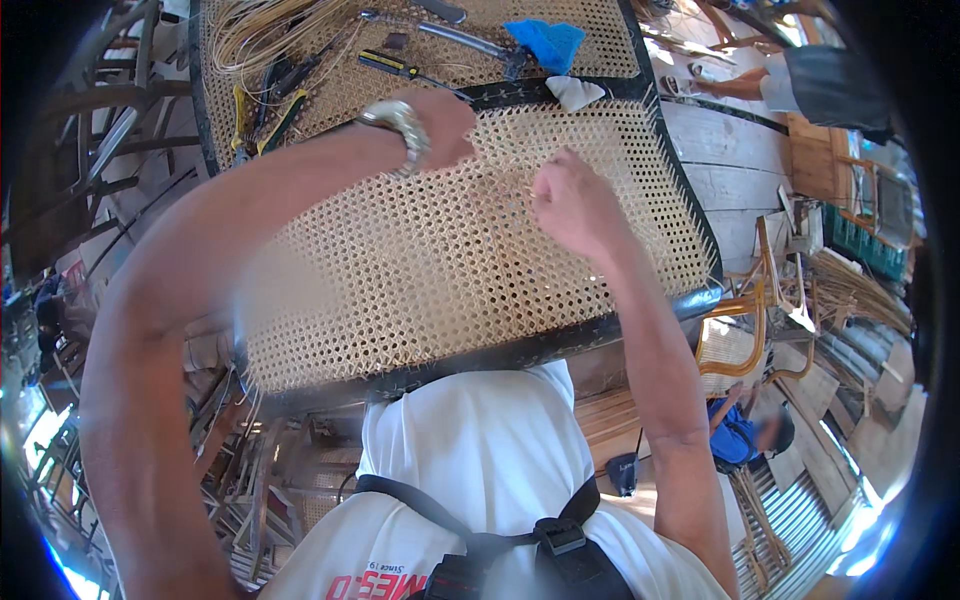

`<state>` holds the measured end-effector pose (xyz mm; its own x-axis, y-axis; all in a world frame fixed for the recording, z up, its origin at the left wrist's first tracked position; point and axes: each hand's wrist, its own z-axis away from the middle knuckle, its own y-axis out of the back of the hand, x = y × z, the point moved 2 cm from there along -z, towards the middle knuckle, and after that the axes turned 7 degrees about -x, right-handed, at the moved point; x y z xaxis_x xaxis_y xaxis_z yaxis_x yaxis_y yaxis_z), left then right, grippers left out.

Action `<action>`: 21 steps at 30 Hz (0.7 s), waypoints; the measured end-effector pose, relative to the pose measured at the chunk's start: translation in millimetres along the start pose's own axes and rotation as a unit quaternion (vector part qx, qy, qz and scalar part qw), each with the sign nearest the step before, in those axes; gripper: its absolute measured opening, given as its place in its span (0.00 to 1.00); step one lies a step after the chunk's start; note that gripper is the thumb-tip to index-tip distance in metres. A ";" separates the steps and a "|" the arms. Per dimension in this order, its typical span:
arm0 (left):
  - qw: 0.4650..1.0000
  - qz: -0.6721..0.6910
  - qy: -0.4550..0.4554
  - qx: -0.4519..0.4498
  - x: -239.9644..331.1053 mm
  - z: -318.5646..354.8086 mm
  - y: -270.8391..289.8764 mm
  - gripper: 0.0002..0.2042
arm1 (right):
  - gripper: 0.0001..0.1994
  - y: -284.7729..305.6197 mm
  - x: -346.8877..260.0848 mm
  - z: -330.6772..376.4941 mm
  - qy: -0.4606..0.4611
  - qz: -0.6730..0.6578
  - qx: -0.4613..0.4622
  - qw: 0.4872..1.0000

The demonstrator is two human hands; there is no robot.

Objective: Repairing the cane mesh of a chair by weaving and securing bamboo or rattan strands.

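Observation:
Before me lies a panel of woven cane webbing (430, 270) in a black frame (480, 357), loose cane ends sticking out along its right edge. My left hand (445, 128), with a metal band (400, 130) at its wrist, is closed over the panel near the black crossbar. Its fingertips are hidden. My right hand (578, 205) is curled closed over the webbing, right of the left hand, with its fingers pressed together. Whatever either hand pinches is too small or hidden to make out. A crumpled white cloth (575, 93) lies on the crossbar beyond them.
On the farther cane section lie a yellow-and-black screwdriver (388, 64), a hammer (465, 40), a crumpled blue cloth (546, 45), yellow-handled pliers (283, 122) and a bundle of cane strands (265, 32). Wooden chair frames crowd the left. Another person (742, 432) sits at lower right.

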<state>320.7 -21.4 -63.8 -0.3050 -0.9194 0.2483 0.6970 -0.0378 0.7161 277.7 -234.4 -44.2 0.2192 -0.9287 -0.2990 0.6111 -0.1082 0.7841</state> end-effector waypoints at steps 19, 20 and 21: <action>0.938 0.305 0.018 -0.164 2.5 1.7 -10.0 0.19 | 0.16 -1.0 8.5 -29.7 -0.021 -0.186 -0.016 0.982; 0.911 0.360 0.002 -0.201 6.5 -0.1 -12.0 0.17 | 0.16 4.1 7.8 -29.5 -0.022 -0.186 -0.016 0.982; 0.879 0.413 -0.013 -0.237 10.9 0.7 -11.5 0.15 | 0.15 9.8 5.5 -30.5 -0.036 -0.186 -0.051 0.981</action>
<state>309.0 -30.7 -68.8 0.4220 -0.7007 0.5753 0.8780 0.4740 -0.0668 308.1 -229.7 -54.7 -0.0849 -0.8544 -0.5127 0.7126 -0.4117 0.5681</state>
